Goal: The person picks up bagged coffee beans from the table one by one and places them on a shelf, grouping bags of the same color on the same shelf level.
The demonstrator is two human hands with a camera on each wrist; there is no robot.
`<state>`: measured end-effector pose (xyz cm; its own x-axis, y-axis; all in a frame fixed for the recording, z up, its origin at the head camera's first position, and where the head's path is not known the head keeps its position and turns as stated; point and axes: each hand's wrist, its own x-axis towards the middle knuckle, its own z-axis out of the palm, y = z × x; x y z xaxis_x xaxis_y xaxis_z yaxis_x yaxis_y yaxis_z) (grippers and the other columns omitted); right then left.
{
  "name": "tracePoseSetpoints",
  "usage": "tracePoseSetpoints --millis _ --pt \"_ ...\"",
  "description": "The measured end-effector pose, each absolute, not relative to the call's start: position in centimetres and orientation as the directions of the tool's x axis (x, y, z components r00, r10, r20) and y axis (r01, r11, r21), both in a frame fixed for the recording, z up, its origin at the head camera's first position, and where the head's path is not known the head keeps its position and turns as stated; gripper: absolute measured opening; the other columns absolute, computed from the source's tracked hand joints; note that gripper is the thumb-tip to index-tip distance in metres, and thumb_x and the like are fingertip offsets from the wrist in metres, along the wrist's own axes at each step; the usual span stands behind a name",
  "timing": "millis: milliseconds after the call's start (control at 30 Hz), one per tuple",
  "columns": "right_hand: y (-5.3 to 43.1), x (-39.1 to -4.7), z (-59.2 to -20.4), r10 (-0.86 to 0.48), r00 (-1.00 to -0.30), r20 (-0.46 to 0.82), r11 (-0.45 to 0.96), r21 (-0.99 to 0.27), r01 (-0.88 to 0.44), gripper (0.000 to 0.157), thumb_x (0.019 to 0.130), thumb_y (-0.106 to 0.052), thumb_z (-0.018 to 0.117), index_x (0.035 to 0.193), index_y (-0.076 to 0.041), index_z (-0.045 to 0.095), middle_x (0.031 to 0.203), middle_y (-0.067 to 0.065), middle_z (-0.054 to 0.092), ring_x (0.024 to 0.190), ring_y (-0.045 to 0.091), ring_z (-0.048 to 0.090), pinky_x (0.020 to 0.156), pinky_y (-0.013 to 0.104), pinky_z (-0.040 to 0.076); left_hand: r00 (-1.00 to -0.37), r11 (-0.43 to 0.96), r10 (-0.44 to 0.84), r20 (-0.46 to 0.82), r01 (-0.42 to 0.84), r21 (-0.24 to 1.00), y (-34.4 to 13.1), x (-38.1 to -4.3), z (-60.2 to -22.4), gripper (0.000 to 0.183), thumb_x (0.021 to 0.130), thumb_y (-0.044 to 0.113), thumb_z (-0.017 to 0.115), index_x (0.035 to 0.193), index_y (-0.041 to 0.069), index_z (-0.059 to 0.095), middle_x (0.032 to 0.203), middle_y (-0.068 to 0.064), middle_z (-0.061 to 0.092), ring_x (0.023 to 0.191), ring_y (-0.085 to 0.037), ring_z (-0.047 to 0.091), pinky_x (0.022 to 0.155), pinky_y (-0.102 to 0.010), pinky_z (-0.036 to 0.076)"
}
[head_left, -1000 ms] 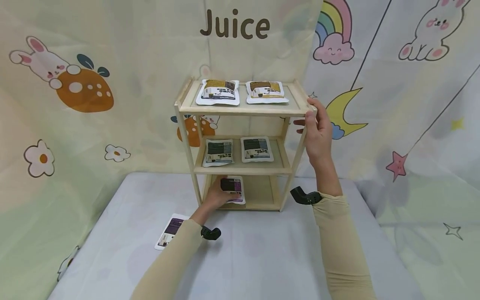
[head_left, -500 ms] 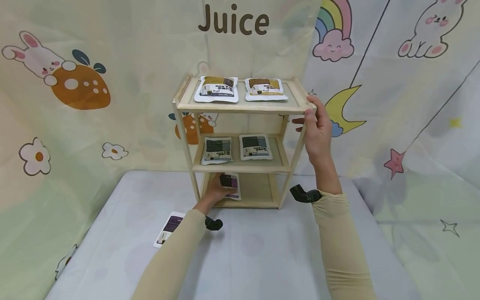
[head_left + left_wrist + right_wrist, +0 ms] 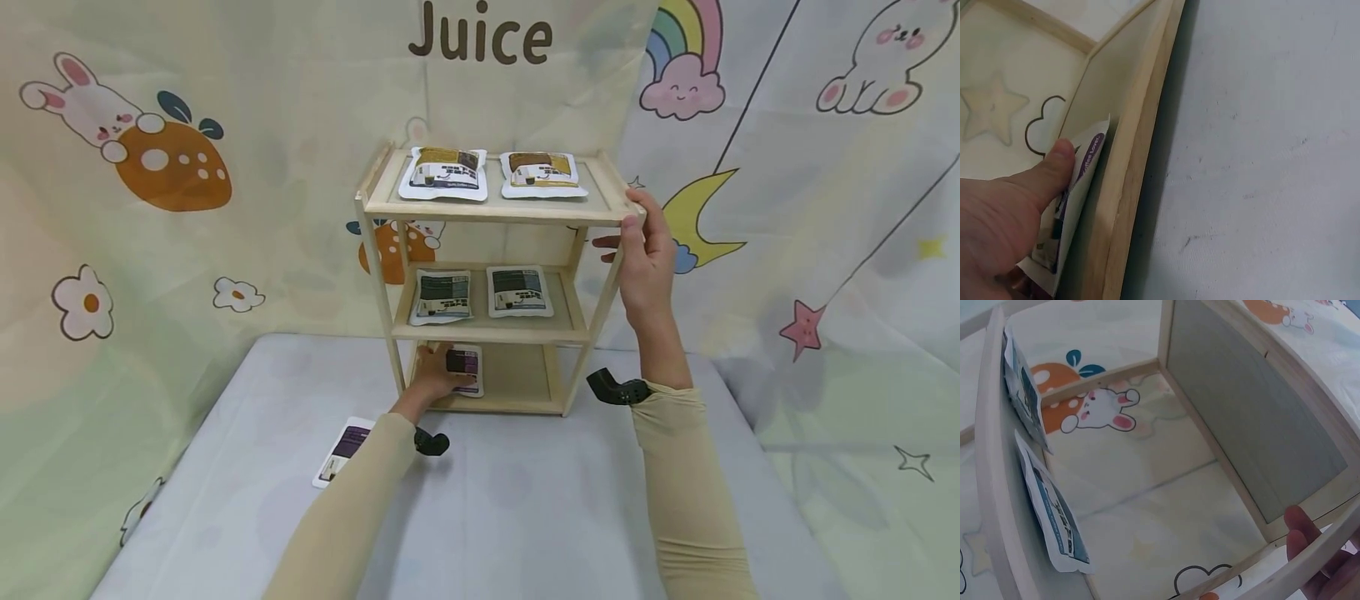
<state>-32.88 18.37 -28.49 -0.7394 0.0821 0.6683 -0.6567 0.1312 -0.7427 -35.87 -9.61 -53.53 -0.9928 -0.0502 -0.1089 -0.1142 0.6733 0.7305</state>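
My left hand [image 3: 435,373] holds a white pouch with a purple label [image 3: 467,364] at the left of the rack's bottom shelf. In the left wrist view the thumb lies across the pouch [image 3: 1083,178], whose edge is close behind the shelf's front rail; most other fingers are hidden. My right hand [image 3: 647,271] grips the upper right corner of the wooden three-tier rack [image 3: 491,336], thumb in front. Its fingertips [image 3: 1297,519] show beside the top board in the right wrist view.
Two yellow-brown-labelled pouches [image 3: 444,175] lie on the top shelf, and two dark-green-labelled pouches [image 3: 519,292] on the middle one. Another purple-labelled pouch [image 3: 347,446] lies on the white table [image 3: 525,500], partly behind my left forearm. A printed cloth backdrop [image 3: 300,167] hangs behind the rack.
The purple-labelled pouch under my left hand has shifted slightly left on the bottom shelf. My right hand keeps its grip on the rack; the head view has shifted slightly.
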Motion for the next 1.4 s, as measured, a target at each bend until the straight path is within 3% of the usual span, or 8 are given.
tracePoseSetpoints --millis 200,367,467,667,867,1133,1400 --pt "18.4 -32.8 -28.5 0.072 -0.734 0.675 0.111 -0.737 -0.667 0.038 0.103 -0.021 0.045 0.14 -0.018 0.049 0.131 0.01 0.053 0.084 0.025 0.065 0.068 0.029 0.048 -0.994 0.731 -0.072 -0.078 -0.106 0.674 -9.4 -35.4 -53.5 0.089 0.076 0.042 0.081 0.147 0.012 0.036 0.145 -0.025 0.024 0.132 -0.045 0.022 0.105 -0.061 0.024" --pt "18.5 -32.6 -28.5 0.072 -0.732 0.677 0.12 -0.735 -0.668 0.038 0.103 -0.022 0.044 0.141 -0.018 0.048 0.132 0.009 0.053 0.084 0.026 0.064 0.069 0.029 0.048 -0.998 0.747 -0.062 -0.01 -0.053 0.663 -8.9 -34.1 -53.0 0.082 0.082 0.043 0.074 0.146 0.009 0.036 0.147 -0.025 0.023 0.133 -0.047 0.021 0.104 -0.065 0.018" --pt "18.6 -32.4 -28.5 0.074 -0.733 0.676 0.126 -0.735 -0.666 0.039 0.103 -0.023 0.045 0.141 -0.017 0.048 0.132 0.009 0.053 0.084 0.028 0.065 0.069 0.029 0.049 -0.998 0.769 -0.027 0.055 0.015 0.639 -8.6 -33.0 -52.3 0.075 0.086 0.04 0.072 0.145 0.009 0.039 0.147 -0.025 0.026 0.132 -0.047 0.026 0.102 -0.066 0.02" --pt "18.8 -32.5 -28.4 0.075 -0.73 0.679 0.116 -0.733 -0.67 0.039 0.103 -0.022 0.045 0.141 -0.017 0.048 0.131 0.01 0.053 0.083 0.024 0.065 0.069 0.029 0.049 -0.979 0.775 0.101 0.18 0.191 0.602 -8.7 -30.4 -50.9 0.054 0.088 0.031 0.07 0.135 0.01 0.055 0.136 -0.019 0.049 0.122 -0.041 0.045 0.096 -0.063 0.031" --pt "18.9 -32.5 -28.3 0.072 -0.737 0.672 0.115 -0.74 -0.663 0.039 0.103 -0.024 0.045 0.141 -0.018 0.049 0.131 0.009 0.053 0.084 0.027 0.064 0.069 0.03 0.048 -0.942 0.707 0.237 0.236 0.334 0.624 -10.1 -27.5 -50.5 0.04 0.087 0.023 0.071 0.123 0.006 0.063 0.123 -0.015 0.059 0.112 -0.033 0.057 0.091 -0.048 0.045" --pt "18.8 -32.7 -28.4 0.072 -0.742 0.667 0.122 -0.744 -0.657 0.039 0.102 -0.025 0.046 0.14 -0.018 0.049 0.132 0.008 0.053 0.083 0.028 0.064 0.069 0.029 0.049 -0.958 0.779 0.249 0.139 0.284 0.559 -13.5 -23.4 -50.5 0.034 0.088 0.027 0.07 0.118 0.012 0.066 0.115 -0.005 0.065 0.104 -0.025 0.061 0.082 -0.043 0.05" --pt "18.5 -32.8 -28.6 0.067 -0.732 0.678 0.108 -0.734 -0.67 0.039 0.102 -0.023 0.046 0.141 -0.016 0.048 0.132 0.01 0.052 0.081 0.028 0.064 0.067 0.029 0.049 -0.969 0.863 0.137 0.204 0.218 0.455 -19.3 -21.0 -52.7 0.043 0.081 0.03 0.077 0.119 0.011 0.067 0.122 -0.013 0.058 0.108 -0.035 0.057 0.085 -0.054 0.045"
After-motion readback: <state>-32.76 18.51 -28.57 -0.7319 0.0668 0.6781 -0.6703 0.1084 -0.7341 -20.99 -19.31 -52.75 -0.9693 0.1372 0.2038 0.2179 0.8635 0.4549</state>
